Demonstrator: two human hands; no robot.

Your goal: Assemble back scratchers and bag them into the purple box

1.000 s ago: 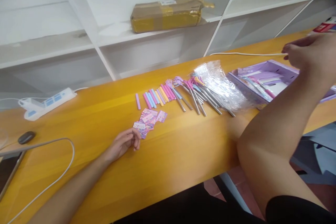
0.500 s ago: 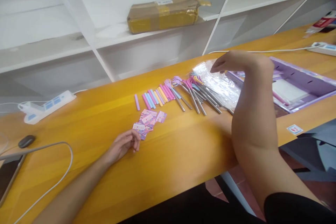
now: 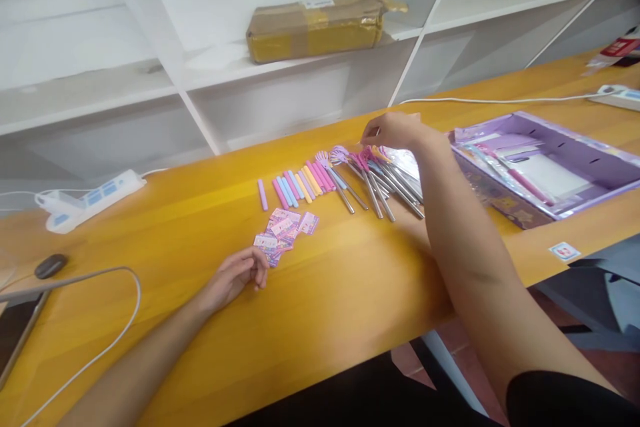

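Maybe silver metal claw-sticks (image 3: pixel 379 192) get scattered if bumped by the curled right hand (image 3: pixel 394 131), its hold hidden; left of them, the left hand (image 3: pixel 239 272) is half-curled, empty.

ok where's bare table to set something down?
Widest: the near side of the table, between left hand and right forearm, nearer than the cards and metal rods.
Second: between power strip and coloured sticks.
Crowded: back middle, where sticks, rods and plastic bag gather by the right hand.
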